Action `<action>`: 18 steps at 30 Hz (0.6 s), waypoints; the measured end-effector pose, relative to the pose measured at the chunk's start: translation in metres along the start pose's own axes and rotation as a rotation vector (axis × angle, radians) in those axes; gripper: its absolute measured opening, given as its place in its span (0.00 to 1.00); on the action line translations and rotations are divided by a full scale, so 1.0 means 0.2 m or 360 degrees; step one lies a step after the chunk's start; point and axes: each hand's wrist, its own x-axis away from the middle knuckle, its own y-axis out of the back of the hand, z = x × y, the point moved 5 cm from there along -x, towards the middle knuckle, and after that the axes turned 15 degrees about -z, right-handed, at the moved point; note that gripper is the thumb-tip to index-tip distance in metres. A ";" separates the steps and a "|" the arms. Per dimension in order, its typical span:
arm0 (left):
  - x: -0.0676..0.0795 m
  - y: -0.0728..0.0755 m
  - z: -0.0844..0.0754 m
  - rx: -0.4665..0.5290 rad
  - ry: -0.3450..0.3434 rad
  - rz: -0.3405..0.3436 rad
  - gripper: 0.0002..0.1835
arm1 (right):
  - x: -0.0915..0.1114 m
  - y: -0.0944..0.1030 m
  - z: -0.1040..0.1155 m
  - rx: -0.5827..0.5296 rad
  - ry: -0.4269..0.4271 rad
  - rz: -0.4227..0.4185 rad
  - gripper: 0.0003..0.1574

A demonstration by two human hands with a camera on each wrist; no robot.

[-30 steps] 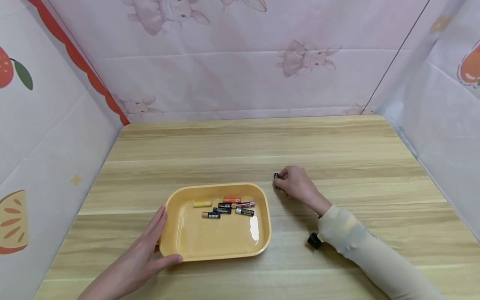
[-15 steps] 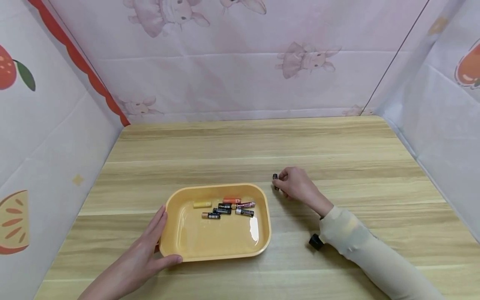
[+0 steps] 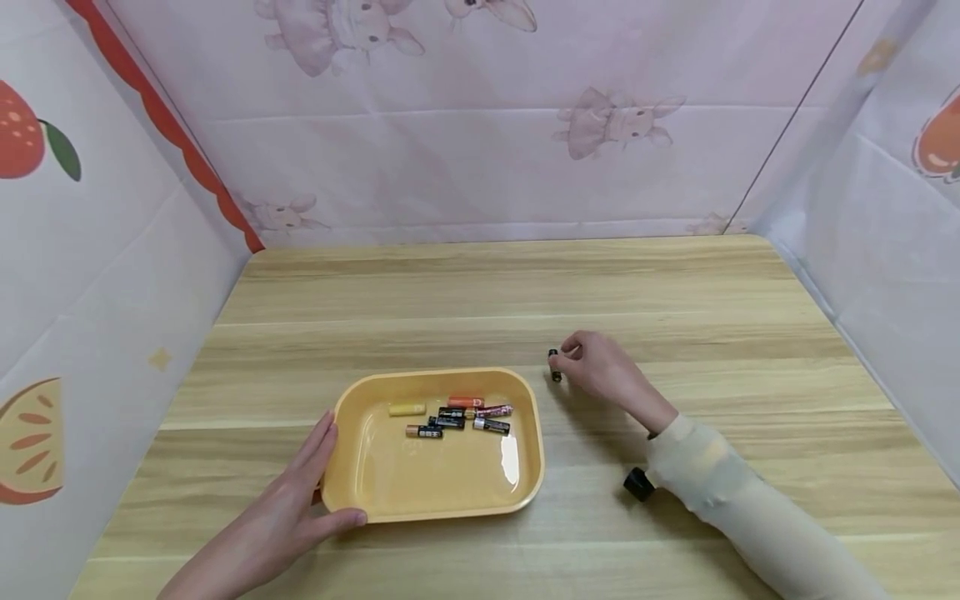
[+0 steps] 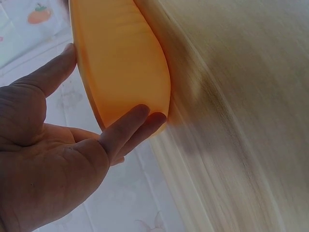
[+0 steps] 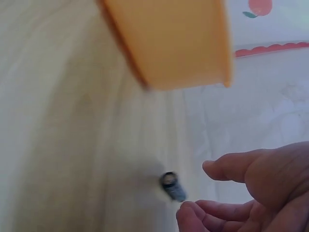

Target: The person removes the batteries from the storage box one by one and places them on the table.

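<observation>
My left hand [image 3: 285, 500] holds the left end of a yellow plastic tray [image 3: 420, 510], thumb at the near corner and fingers against the side wall. In the left wrist view its fingertips touch the tray's outer wall. Inside the tray lie several batteries: a yellow battery [image 3: 407, 409], an orange battery [image 3: 467, 402] and dark ones beside them. Right of the tray, a black battery [image 3: 555, 365] lies on the table. My right hand [image 3: 603, 367] is just beside it. The right wrist view shows thumb and fingers apart, with the battery [image 5: 173, 186] just beyond the fingertips.
A small black object [image 3: 639, 484] sits by the right sleeve; whether it is attached there I cannot tell. The wood-grain table [image 3: 465, 292] runs back to a pink printed cloth wall [image 3: 480, 167], with white cloth at both sides.
The right thumb and fingers, earlier on the black battery, now stand slightly apart from it, and the hand has shifted a little right. Left hand and tray hold their place.
</observation>
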 end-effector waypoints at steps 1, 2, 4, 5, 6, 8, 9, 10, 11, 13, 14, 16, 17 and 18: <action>0.00 0.00 0.00 0.0001 -0.0008 -0.0002 0.63 | 0.00 0.02 0.01 0.0008 0.0031 -0.0025 0.25; 0.00 0.00 0.00 0.0001 -0.0015 -0.0005 0.63 | 0.00 0.05 0.03 0.0003 0.0067 -0.0045 0.24; 0.00 0.00 0.00 0.0003 -0.0019 -0.0005 0.63 | 0.01 0.10 0.08 -0.0020 0.0142 -0.0090 0.23; 0.00 0.00 0.00 0.0003 -0.0020 -0.0006 0.63 | 0.02 0.13 0.11 -0.0045 0.0176 -0.0107 0.22; 0.00 0.00 0.00 0.0003 -0.0020 -0.0005 0.62 | 0.03 0.15 0.14 -0.0066 0.0210 -0.0120 0.20; 0.00 0.00 -0.01 0.0005 -0.0021 -0.0005 0.62 | 0.04 0.20 0.20 -0.0114 0.0275 -0.0146 0.17; 0.00 0.00 -0.01 0.0005 -0.0019 -0.0004 0.62 | 0.05 0.22 0.23 -0.0136 0.0299 -0.0149 0.16; 0.00 0.00 -0.01 0.0006 -0.0019 -0.0005 0.62 | 0.07 0.23 0.26 -0.0158 0.0326 -0.0151 0.15; 0.00 -0.01 -0.01 0.0006 -0.0017 -0.0005 0.62 | 0.08 0.25 0.29 -0.0173 0.0349 -0.0149 0.15; 0.00 -0.01 -0.01 -0.0001 -0.0020 -0.0006 0.62 | 0.11 0.27 0.36 -0.0208 0.0393 -0.0133 0.14; 0.00 -0.01 0.00 -0.0004 -0.0018 -0.0006 0.62 | 0.12 0.27 0.39 -0.0227 0.0414 -0.0121 0.14; 0.00 -0.01 0.00 -0.0008 -0.0032 -0.0013 0.62 | 0.15 0.28 0.45 -0.0268 0.0441 -0.0080 0.13; 0.01 -0.01 0.00 -0.0007 -0.0033 -0.0013 0.62 | 0.17 0.27 0.48 -0.0277 0.0460 -0.0062 0.12; 0.01 -0.01 0.00 -0.0009 -0.0034 -0.0013 0.62 | 0.19 0.27 0.50 -0.0283 0.0483 -0.0046 0.12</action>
